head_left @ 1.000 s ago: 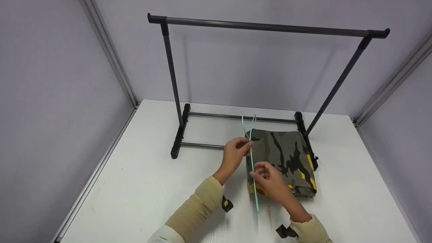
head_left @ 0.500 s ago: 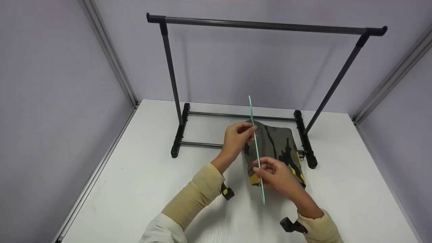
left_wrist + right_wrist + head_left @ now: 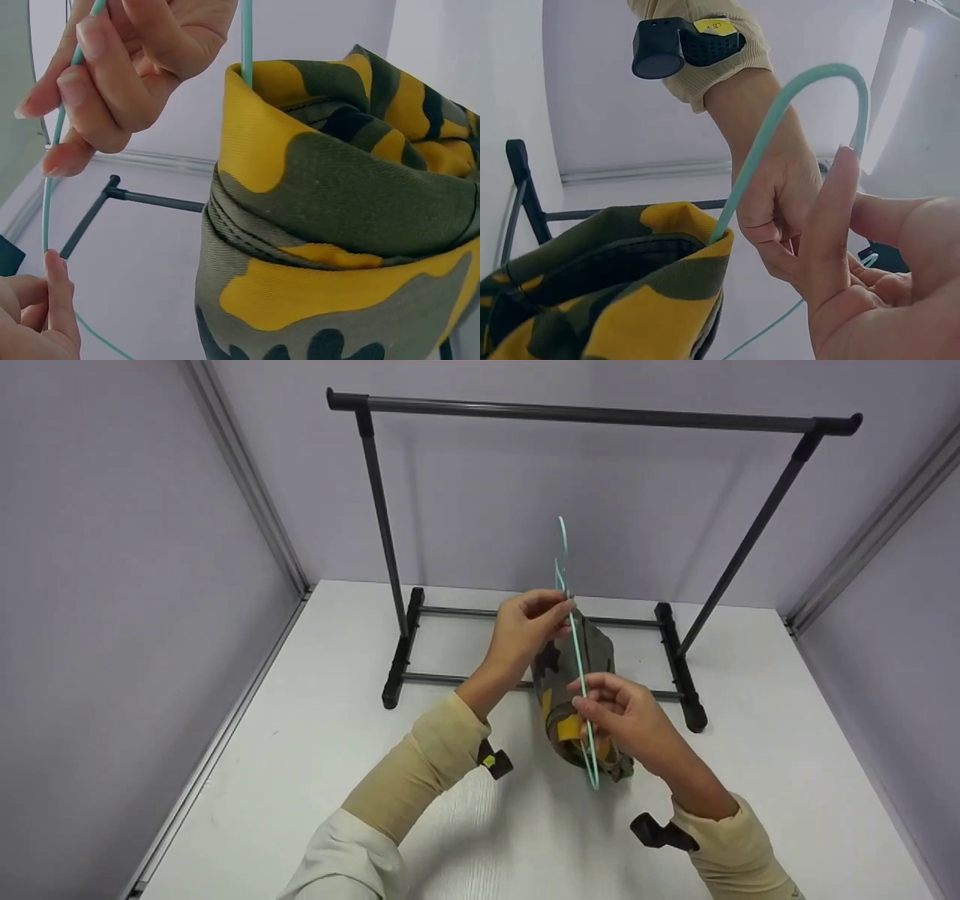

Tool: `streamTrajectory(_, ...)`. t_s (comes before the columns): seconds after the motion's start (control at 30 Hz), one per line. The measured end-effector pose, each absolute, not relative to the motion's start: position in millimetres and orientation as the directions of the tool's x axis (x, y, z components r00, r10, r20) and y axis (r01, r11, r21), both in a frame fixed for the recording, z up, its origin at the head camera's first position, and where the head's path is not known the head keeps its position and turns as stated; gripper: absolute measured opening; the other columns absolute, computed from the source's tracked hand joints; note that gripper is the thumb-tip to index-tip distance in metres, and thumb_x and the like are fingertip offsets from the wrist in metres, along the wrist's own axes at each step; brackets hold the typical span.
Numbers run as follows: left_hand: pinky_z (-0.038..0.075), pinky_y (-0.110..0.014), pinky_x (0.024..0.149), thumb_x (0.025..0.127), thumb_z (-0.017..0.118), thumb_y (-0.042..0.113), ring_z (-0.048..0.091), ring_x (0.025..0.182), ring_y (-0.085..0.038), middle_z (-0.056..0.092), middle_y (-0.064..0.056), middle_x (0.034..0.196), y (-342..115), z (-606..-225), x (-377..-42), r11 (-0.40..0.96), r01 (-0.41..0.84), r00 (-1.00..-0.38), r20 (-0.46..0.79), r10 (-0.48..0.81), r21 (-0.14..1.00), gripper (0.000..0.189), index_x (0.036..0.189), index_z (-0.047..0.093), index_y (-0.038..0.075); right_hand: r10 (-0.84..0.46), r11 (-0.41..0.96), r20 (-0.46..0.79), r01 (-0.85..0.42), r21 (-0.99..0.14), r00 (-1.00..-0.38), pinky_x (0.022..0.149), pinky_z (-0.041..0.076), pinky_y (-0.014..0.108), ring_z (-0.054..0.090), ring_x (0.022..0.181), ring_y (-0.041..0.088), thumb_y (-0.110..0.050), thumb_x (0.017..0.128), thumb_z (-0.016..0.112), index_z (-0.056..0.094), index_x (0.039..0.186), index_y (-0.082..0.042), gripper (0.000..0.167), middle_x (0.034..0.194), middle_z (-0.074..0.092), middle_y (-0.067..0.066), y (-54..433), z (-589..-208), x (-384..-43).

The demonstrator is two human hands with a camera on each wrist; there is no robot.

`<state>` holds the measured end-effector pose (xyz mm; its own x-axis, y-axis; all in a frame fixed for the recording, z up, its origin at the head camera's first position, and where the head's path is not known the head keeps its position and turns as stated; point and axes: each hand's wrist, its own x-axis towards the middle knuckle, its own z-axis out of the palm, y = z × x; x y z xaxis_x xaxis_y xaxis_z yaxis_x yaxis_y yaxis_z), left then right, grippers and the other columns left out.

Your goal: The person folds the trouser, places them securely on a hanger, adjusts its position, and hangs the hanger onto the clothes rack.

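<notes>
A mint-green wire hanger (image 3: pixel 577 645) is held up nearly edge-on to the head view, its hook pointing away. My left hand (image 3: pixel 521 634) pinches it near the hook between thumb and fingers. Lower down, my right hand (image 3: pixel 630 716) pinches the same side wire near the hanger's rounded corner. Folded over the hanger is a grey, black and yellow camouflage garment (image 3: pixel 553 660). In the left wrist view, the hanger's wire runs into the fold of the garment (image 3: pixel 337 195). The right wrist view shows the rounded end of the hanger (image 3: pixel 765 142) sticking out past the cloth.
A dark metal clothes rack (image 3: pixel 585 414) stands behind the hands on the white table (image 3: pixel 315 765). Its two lower bars pass behind the garment. Pale panels (image 3: pixel 150 585) enclose the table at the back and sides. A small black camera (image 3: pixel 652 831) sits at the right wrist.
Both hands have raised the hanger and moved it toward the rack, tilting the hook upward. The garment has come up with it and turned, now looking narrower, its folded end showing.
</notes>
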<state>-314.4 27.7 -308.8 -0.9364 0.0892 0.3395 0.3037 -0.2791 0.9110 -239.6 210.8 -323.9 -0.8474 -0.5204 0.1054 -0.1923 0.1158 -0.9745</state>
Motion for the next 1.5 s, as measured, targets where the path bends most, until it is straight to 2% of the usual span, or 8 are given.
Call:
streamTrajectory(0.27,0.053,-0.032,0.073,0.087,0.064,0.005,0.064,0.073,-0.018,0.063,-0.014,0.090,21.2,-280.2,-314.1,-0.285,0.313,-0.935,0.347,0.076,0.906,0.018,0.102,0.065,-0.004,-0.534,0.100,0.154,-0.243,-0.965,-0.831,0.055,0.052,0.030,0.060,0.068,0.019,-0.015,0.094,0.056,0.049,0.119,0.011,0.036,0.088,0.054,0.025,204.4,-301.1,-243.5)
streamTrajectory(0.43,0.053,-0.032,0.072,0.087,0.064,0.004,0.063,0.071,-0.018,0.064,-0.016,0.091,16.5,-259.9,-319.8,-0.290,0.293,-0.945,0.321,0.055,0.911,0.020,0.103,0.064,-0.008,-0.528,0.076,0.183,-0.261,-0.962,-0.829,0.053,0.051,0.028,0.059,0.068,0.019,-0.014,0.094,0.055,0.049,0.121,0.011,0.037,0.087,0.054,0.024,197.8,-286.1,-251.0)
streamTrajectory(0.77,0.052,-0.032,0.076,0.086,0.064,0.006,0.063,0.074,-0.019,0.063,-0.019,0.095,7.7,-218.9,-339.5,-0.268,0.265,-0.956,0.288,0.052,0.926,0.019,0.103,0.065,-0.005,-0.509,0.100,0.230,-0.322,-0.941,-0.830,0.053,0.051,0.027,0.058,0.070,0.025,-0.017,0.095,0.055,0.051,0.122,0.008,0.037,0.090,0.056,0.024,187.7,-249.5,-272.4)
streamTrajectory(1.0,0.052,-0.030,0.075,0.086,0.065,0.004,0.062,0.073,-0.018,0.063,-0.015,0.090,3.5,-193.6,-360.0,-0.300,0.219,-0.972,0.235,0.016,0.928,0.017,0.100,0.066,-0.005,-0.498,0.081,0.257,-0.339,-0.937,-0.828,0.053,0.049,0.024,0.058,0.069,0.022,-0.021,0.094,0.055,0.054,0.119,0.005,0.036,0.087,0.056,0.018,178.3,-228.0,-292.8)
streamTrajectory(1.27,0.052,-0.027,0.073,0.085,0.065,0.002,0.062,0.072,-0.017,0.064,-0.013,0.088,-6.1,-181.6,-388.1,-0.321,0.210,-0.978,0.201,-0.061,0.923,0.016,0.099,0.065,-0.006,-0.489,0.095,0.250,-0.336,-0.937,-0.836,0.054,0.049,0.023,0.059,0.069,0.020,-0.019,0.095,0.053,0.055,0.116,0.003,0.031,0.086,0.056,0.014,160.7,-212.7,-323.8)
streamTrajectory(1.5,0.052,-0.025,0.072,0.084,0.066,0.001,0.062,0.074,-0.016,0.063,-0.013,0.090,-16.0,-184.0,-407.0,-0.279,0.201,-0.977,0.171,-0.127,0.939,0.018,0.101,0.066,-0.006,-0.490,0.132,0.207,-0.307,-0.942,-0.847,0.054,0.049,0.024,0.058,0.069,0.020,-0.019,0.095,0.053,0.055,0.119,0.005,0.034,0.087,0.060,0.009,150.4,-209.5,-344.7)
